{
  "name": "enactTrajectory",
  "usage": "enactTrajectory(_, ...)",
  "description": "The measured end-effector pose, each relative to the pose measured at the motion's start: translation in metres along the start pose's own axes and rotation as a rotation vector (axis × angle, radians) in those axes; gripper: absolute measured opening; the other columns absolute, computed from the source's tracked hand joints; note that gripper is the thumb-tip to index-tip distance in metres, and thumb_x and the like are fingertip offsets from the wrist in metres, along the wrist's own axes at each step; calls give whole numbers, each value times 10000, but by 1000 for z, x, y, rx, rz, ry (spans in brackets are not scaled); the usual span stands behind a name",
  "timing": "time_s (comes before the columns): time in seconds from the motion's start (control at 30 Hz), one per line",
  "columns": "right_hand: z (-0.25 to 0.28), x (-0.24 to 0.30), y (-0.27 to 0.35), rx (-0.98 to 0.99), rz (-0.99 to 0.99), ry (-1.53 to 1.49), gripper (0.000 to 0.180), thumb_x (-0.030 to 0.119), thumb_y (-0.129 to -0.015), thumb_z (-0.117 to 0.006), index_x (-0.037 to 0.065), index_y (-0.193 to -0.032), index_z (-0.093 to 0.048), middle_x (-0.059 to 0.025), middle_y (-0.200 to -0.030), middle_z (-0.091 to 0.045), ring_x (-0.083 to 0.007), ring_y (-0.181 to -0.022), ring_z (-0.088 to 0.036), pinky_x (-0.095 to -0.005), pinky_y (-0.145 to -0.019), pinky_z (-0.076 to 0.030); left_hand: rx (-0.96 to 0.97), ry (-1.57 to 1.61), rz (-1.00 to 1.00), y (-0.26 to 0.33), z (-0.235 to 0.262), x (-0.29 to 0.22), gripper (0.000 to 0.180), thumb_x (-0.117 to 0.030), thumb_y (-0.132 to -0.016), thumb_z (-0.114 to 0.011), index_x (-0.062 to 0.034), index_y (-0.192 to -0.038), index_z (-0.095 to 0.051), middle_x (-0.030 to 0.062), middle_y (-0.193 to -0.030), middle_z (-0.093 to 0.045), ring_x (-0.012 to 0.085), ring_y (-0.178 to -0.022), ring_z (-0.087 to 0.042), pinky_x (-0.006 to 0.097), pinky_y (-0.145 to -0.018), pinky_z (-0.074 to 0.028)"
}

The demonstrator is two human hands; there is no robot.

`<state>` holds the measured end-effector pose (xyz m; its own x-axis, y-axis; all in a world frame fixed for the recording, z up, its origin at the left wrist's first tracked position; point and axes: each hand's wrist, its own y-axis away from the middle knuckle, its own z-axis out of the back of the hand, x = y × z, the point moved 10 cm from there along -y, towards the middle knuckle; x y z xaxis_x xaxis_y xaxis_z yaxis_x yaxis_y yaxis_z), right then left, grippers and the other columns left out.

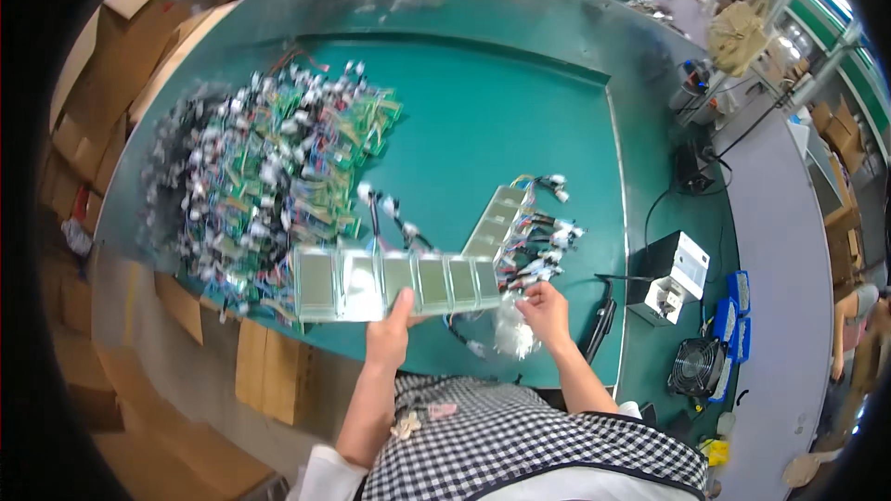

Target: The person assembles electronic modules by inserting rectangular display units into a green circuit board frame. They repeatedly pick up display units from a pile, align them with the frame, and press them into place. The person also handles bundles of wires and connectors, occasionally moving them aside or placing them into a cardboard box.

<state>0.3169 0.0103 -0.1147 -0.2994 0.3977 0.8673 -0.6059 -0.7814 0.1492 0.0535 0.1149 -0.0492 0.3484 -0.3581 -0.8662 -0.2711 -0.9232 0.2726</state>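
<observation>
A long strip of several joined rectangular display panels (430,283) lies level in front of me. My left hand (390,332) is closed on its near edge, the thumb on top. Beyond the strip's right end, my right hand (548,313) has its fingertips pinched together; what they hold, if anything, is too small to make out. Close under those fingers is a see-through plastic bag (513,334) of small white parts. A second panel strip (495,223) rests slanted on the table behind, with wires and white connectors (543,255) along its right side.
A large heap of green circuit boards with wires (269,167) covers the table's left side. To the right are a black-handled tool (601,323), a black-and-white box (670,278), a black fan (696,366) and blue bins (738,315). Cardboard boxes (269,366) stand on the floor.
</observation>
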Motion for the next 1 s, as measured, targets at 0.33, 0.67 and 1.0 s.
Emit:
enactTrajectory(0.33, 23, 98, 22, -159, 409, 46, 208, 51, -668, -669, 8, -845, -569, -85, -725, -558, -160, -563, -515, -265, -505, -425, 192, -193, -80, 10, -26, 0, 310, -111, -850, -518, 6, -1129, -455, 75, -1008, -536, 170, -914, -536, 311, -770, -475)
enactTrajectory(0.67, -97, 284, 81, 209, 1060, 181, 470, 135, -739, -585, 64, -1187, -462, -145, -1277, -391, -337, -1147, -390, -492, -948, -279, 399, -922, -428, 34, -55, 34, 527, -150, -848, -471, -20, -1306, -247, 189, -1309, -298, 292, -1226, -283, 402, -1003, -248)
enactTrajectory(1.0, -71, 269, 86, 3, 1024, -33, 269, 113, -730, -612, 24, -984, -600, -112, -1062, -578, -278, -1027, -521, -419, -912, -362, 408, -1025, -482, 38, -57, 41, 513, -125, -831, -477, -51, -1297, -275, 177, -1284, -339, 295, -1210, -315, 395, -979, -287)
